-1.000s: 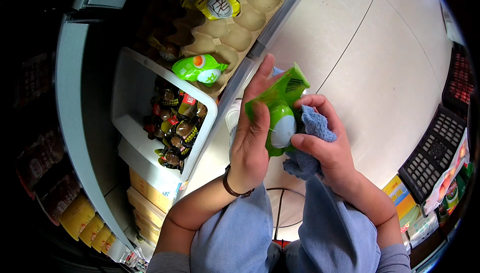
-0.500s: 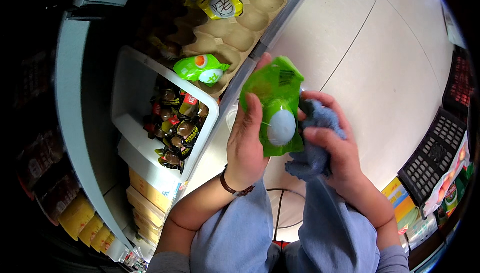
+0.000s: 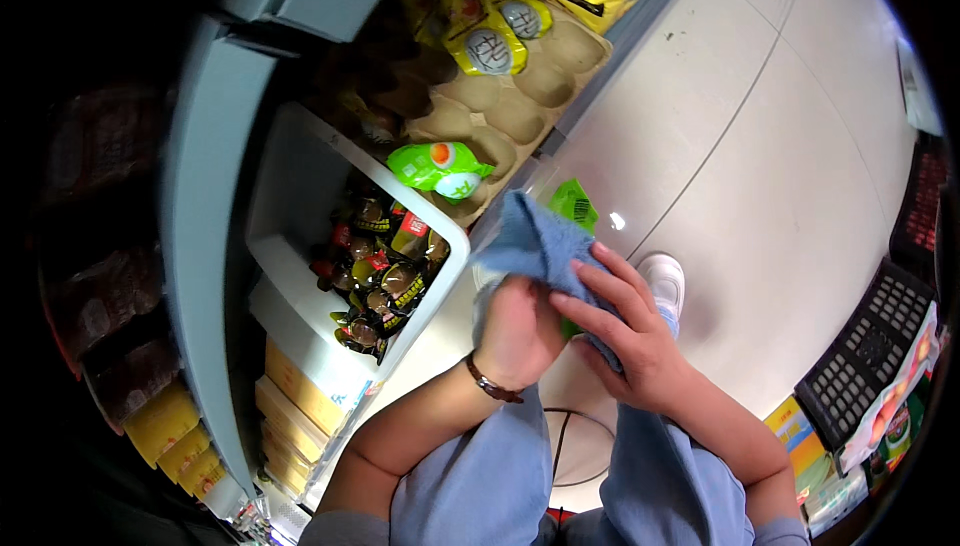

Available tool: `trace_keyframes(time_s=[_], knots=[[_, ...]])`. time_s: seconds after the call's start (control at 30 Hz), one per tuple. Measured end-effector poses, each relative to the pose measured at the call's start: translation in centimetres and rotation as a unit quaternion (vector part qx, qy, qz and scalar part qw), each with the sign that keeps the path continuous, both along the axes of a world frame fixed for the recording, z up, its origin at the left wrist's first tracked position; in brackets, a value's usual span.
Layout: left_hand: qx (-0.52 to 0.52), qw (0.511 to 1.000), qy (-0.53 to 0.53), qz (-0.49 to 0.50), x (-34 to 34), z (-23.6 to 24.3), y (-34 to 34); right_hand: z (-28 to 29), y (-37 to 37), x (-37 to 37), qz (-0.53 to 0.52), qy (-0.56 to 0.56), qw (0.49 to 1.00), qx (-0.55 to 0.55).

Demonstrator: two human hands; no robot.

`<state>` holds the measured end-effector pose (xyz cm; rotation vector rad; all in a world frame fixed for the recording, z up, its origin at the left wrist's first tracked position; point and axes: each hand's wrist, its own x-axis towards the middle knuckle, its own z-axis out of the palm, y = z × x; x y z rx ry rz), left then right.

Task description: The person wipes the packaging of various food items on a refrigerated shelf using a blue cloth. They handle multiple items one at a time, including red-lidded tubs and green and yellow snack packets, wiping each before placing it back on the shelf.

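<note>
A blue cloth [image 3: 550,246] is wrapped over a green plastic-packed egg [image 3: 575,204], and only a green corner and a small lower edge of the packet show. My left hand [image 3: 522,334] is closed round the packet from the left, its fingertips hidden by the cloth. From the right, my right hand [image 3: 628,331] presses the cloth onto the packet with bent fingers. Ahead and to the left, another green packed egg [image 3: 440,168] lies on a cardboard egg tray [image 3: 515,111], with several yellow packets [image 3: 485,41] farther back on it.
Left of my hands, a white bin [image 3: 455,246] holds several small dark packets [image 3: 390,276]. A grey shelf post [image 3: 215,216] stands farther left. Yellow boxes [image 3: 295,391] are stacked below the bin. Black crates [image 3: 860,336] stand at the right over pale floor tiles [image 3: 740,146].
The cloth has moved from beside the green packet to over it, covering most of it. My hands have come together. The view has shifted, and a white shoe now shows.
</note>
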<state>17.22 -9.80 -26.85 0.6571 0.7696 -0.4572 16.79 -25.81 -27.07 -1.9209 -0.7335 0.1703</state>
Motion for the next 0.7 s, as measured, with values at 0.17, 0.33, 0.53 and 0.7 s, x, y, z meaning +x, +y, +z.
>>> trace_keyframes(time_s=[0.17,0.33,0.53,0.7], knots=[[0.055,0.958,-0.259,-0.113,0.6,0.1,-2.5,-1.6,-0.9,0.1,-0.168,0.026,0.983,0.068],[0.281,0.874,-0.333,-0.215,1.5,-0.1,-1.0,0.7,-1.4,1.3,-0.247,0.422,0.815,0.310],[0.129,0.960,-0.195,-0.155,2.8,0.6,0.0,0.5,-2.1,0.9,-0.239,0.562,0.723,0.323],[0.255,0.913,-0.276,-0.163,2.6,0.8,0.4,0.3,-1.5,1.3,-0.290,0.506,0.785,0.208]])
